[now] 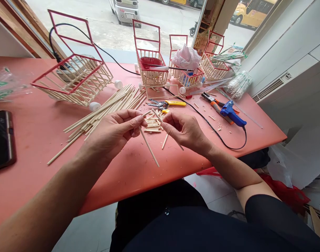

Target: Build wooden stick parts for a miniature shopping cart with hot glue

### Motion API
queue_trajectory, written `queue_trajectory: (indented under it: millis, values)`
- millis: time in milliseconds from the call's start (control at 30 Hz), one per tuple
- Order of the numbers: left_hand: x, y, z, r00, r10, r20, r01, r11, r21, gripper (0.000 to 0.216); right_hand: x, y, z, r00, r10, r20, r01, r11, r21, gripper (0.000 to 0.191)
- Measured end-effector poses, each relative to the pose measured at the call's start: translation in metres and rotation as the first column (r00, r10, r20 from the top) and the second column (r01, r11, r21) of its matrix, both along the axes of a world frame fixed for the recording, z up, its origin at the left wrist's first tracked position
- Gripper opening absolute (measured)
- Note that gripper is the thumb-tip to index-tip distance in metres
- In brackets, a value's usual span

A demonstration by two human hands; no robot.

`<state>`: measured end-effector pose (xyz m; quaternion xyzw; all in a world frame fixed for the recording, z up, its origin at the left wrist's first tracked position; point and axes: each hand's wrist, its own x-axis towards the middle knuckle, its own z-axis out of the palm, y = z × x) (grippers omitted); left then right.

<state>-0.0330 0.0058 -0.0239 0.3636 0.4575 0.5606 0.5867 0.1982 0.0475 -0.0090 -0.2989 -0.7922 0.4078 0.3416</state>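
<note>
Over the pink table (39,140), my left hand (115,131) pinches the upper end of a long wooden stick (149,146) that slants down toward me. My right hand (184,130) is closed on a short stick piece (156,114) held close to the left hand's fingertips. Just beyond both hands lies a small stack of short cut sticks (151,125). A heap of long sticks (107,108) spreads to the left of them.
Several stick-and-red-frame model carts (76,75) (150,70) stand along the window. Yellow-handled cutters (166,103), orange pliers (214,104) and a blue corded glue gun (232,113) lie right of centre. A dark phone (1,138) rests at the left edge.
</note>
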Motion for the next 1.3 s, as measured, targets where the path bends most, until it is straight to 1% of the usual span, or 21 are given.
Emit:
queue_trajectory:
  millis: [233, 400, 700, 1033, 1300]
  values:
    - [0.003, -0.001, 0.003, 1.0, 0.014, -0.001, -0.014, 1.0, -0.025, 0.035, 0.001, 0.001, 0.001, 1.0, 0.011, 0.002, -0.011, 1.0, -0.01, 0.024]
    - [0.01, -0.003, 0.008, 0.998, 0.059, 0.016, -0.058, 0.998, -0.01, 0.037, 0.001, 0.0, 0.002, 1.0, 0.023, 0.001, -0.023, 1.0, -0.01, 0.022]
    - [0.011, -0.004, 0.008, 0.998, 0.065, -0.005, -0.065, 0.998, 0.015, 0.037, 0.001, 0.002, 0.001, 1.0, 0.03, 0.003, -0.03, 0.999, -0.022, 0.029]
    - [0.011, -0.005, 0.003, 0.996, 0.083, -0.03, -0.082, 0.996, 0.018, 0.038, 0.002, 0.004, -0.004, 0.999, 0.046, -0.016, -0.045, 0.997, 0.055, 0.023]
    - [0.012, -0.006, 0.01, 0.997, 0.048, -0.058, -0.048, 0.999, -0.003, 0.044, 0.001, 0.004, -0.005, 0.999, 0.051, -0.009, -0.049, 0.991, 0.127, 0.018]
